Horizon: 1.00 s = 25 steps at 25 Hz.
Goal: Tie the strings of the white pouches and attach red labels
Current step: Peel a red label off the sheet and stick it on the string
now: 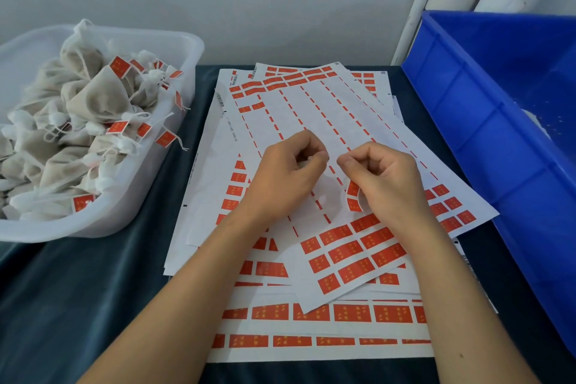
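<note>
Pouch: a small white pouch [307,162] sits mostly hidden inside the left hand, above the label sheets; only a pale scrap shows between the curled fingers.
String: too thin to make out; by my reading it runs between the two sets of fingertips.
Left hand: the left hand [286,171] is curled closed around the pouch, thumb and forefinger pinched together at the tip.
Right hand: the right hand [378,174] is curled too, thumb and forefinger pinched, apparently on the string end; a strip of red labels [353,196] curls out from under its palm.
Handling: the pouch looks light, soft and easily crushed, so hold it at the gathered neck; the string is fine and likely slippery, best pinched near its end; a label is thin, sticky and prone to folding, so take it by an edge.
Label sheets: label sheets [311,121] lie fanned on the dark cloth [93,290], many rows already peeled.
Finished pouches: tied, labelled pouches [93,97] fill the clear tub [193,50] on the left.
Blue crate: a blue crate [486,103] stands on the right.
</note>
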Available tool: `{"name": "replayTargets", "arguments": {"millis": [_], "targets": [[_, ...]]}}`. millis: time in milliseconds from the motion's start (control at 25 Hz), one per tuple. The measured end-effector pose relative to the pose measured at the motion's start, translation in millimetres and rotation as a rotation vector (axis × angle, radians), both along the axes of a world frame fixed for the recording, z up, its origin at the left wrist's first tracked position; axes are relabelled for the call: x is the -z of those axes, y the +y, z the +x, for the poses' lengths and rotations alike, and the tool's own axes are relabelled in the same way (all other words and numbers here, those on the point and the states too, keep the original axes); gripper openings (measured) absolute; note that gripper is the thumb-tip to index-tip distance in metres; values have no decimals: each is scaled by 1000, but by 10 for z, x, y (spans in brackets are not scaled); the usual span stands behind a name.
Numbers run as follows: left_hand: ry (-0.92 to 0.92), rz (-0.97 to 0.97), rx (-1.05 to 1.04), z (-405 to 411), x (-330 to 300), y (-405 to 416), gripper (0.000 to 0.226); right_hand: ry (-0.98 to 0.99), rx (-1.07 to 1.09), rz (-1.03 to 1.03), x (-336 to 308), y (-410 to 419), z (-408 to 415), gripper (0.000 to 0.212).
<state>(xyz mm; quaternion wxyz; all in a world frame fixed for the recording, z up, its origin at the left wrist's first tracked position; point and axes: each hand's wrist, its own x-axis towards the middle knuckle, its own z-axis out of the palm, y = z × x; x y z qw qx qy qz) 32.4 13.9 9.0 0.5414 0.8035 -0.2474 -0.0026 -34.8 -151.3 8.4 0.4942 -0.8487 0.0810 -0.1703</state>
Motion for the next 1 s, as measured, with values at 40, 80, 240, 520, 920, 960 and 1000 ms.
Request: {"name": "replayTargets", "arguments": {"millis": [40,80,240,520,920,960,1000], "targets": [[-8,37,10,-3,-3,1,17,-12,21,-27,2,-4,-9,14],[-11,72,17,-6,-7,2,18,-27,45,-51,-2,2,-21,15],[-13,121,64,5,-20,8,18,-67,81,-27,-16,39,-42,13],[83,-39,93,27,-93,31,21,-20,-10,108,-60,-1,-70,10],[168,20,110,38,-122,55,19,55,75,147,-64,-137,-93,30],[168,32,114,32,-123,52,19,65,83,147,-69,-151,-93,32],[169,40,117,26,-125,49,19,76,88,151,-76,-166,-94,34]]}}
